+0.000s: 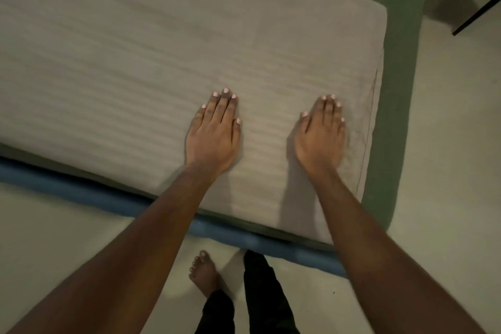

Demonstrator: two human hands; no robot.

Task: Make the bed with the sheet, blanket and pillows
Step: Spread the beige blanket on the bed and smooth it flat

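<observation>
1. While I watch through the head camera, the left hand and right hand lie palm-down on the striped sheet, fingers straight and pressed together, gripping nothing.
2. Striped sheet: spread flat up to the near corner, inside the green bed frame; its hemmed edge lies just right of the right hand.
3. Risk, by my judgement: flat palms pushing sideways may drag the cloth, rucking it or pulling the hem off the corner.
4. Risk: the near edge above the blue strip looks untucked and may slip down.
5. Risk: the bare foot stands near the blue strip; a stubbed toe is possible.
6. Writing, brands, labels: none that I can read.
</observation>
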